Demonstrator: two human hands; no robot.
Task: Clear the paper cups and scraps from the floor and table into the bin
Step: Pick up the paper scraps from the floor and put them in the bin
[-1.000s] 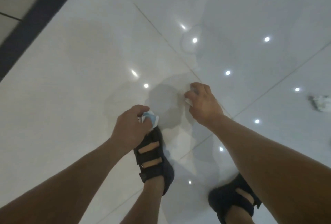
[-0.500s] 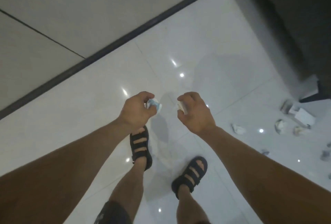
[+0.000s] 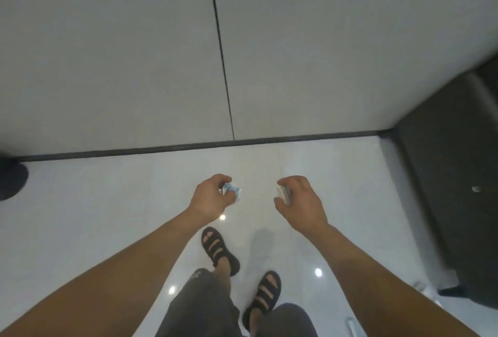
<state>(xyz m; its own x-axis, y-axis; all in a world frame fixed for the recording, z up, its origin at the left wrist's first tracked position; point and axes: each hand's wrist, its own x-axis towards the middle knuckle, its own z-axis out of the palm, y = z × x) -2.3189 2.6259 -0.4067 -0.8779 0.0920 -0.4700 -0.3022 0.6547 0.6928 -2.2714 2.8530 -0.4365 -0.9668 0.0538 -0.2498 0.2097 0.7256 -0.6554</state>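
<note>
Mid-carry: the left hand point(image 3: 208, 199) curls its fingers point(image 3: 219, 178) round a crumpled blue-and-white paper scrap point(image 3: 232, 190), the right hand point(image 3: 303, 199) grips a small white scrap point(image 3: 283, 194); next, find the bin, possibly the dark shape point(image 3: 10, 180) at nine o'clock.

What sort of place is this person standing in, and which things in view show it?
Probably an indoor room or corridor: a glossy white tiled floor reflects spots of light, a pale grey panelled wall meets it at a dark skirting strip, and a dark cabinet-like unit stands at the right.

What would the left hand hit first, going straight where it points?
Probably the wall, near its dark skirting strip; nothing shows between it and the left hand, though depth is unclear.
</note>
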